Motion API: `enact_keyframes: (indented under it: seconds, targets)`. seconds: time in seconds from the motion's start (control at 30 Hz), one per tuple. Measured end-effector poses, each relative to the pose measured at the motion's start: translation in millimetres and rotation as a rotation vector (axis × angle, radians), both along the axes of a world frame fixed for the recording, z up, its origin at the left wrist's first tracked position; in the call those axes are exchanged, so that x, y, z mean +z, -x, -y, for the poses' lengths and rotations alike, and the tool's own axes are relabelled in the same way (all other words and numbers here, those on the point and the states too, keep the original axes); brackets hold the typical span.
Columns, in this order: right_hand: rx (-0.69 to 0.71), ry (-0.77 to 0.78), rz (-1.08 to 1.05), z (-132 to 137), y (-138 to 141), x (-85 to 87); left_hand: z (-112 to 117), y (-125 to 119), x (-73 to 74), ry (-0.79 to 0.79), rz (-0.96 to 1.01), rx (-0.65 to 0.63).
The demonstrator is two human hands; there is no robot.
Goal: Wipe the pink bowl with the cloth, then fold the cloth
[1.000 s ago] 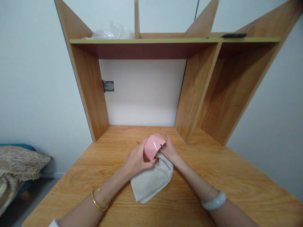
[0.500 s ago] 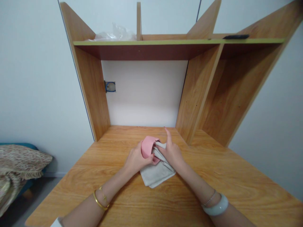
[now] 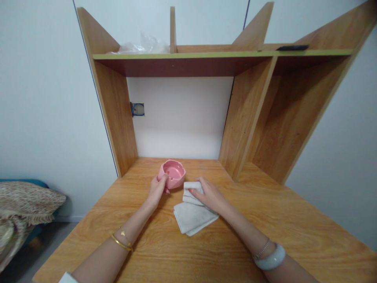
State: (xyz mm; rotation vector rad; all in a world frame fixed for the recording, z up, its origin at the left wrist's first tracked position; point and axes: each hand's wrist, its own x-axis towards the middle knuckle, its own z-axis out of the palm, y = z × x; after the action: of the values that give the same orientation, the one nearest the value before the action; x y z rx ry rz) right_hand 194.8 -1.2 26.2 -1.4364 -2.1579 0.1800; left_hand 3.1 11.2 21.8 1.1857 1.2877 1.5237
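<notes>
A small pink bowl stands upright on the wooden desk, mouth up, near the back of the open bay. My left hand grips its near left rim with thumb and fingers. Just to its right lies a folded grey cloth on the desk. My right hand rests on the cloth's far end, fingers curled over the bunched fold.
The desk has a wooden hutch with an upright side panel on the left and a divider on the right. A clear plastic bag lies on the upper shelf. A patterned blanket lies at the far left, off the desk.
The bowl was tilted on its side with the cloth pressed into it. Now it stands upright, moved left and back by my left hand; the cloth lies on the desk under my right hand.
</notes>
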Motion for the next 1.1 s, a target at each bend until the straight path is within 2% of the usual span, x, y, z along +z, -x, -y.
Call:
enact_keyframes:
  seconds: [0.13, 0.23, 0.43, 0.57, 0.7, 0.93, 1.0, 1.1]
  targets:
    - [0.307, 0.003, 0.014, 12.1, 14.7, 0.1, -1.0, 0.6, -1.2, -0.021, 0.093, -0.038]
    - [0.36, 0.069, -0.061, 13.8, 17.1, 1.6, -3.3, 0.0, -3.6, -0.046, 0.145, -0.11]
    - [0.122, 0.086, -0.529, -3.0, 7.4, 0.7, 2.3, -7.9, -2.1, -0.057, 0.141, -0.209]
    - [0.105, 0.167, -0.695, -8.6, 4.3, -0.9, 12.1, -17.5, 1.0, -0.074, 0.049, -0.277]
    - [0.091, 0.183, -0.64, -7.6, 3.5, 0.9, 20.1, -24.8, 0.8, -0.118, -0.037, -0.331]
    - [0.009, -0.037, -0.42, -16.4, -13.9, 7.1, 18.5, -28.6, -10.4, -0.171, -0.236, -0.402]
    - [-0.059, -0.067, -0.397, -20.9, -25.0, 9.4, 15.6, -24.6, -12.3, -0.212, -0.345, -0.383]
    - [-0.256, -0.127, -0.32, -27.1, -45.8, 12.6, 13.0, -16.6, -12.3, -0.234, -0.5, -0.346]
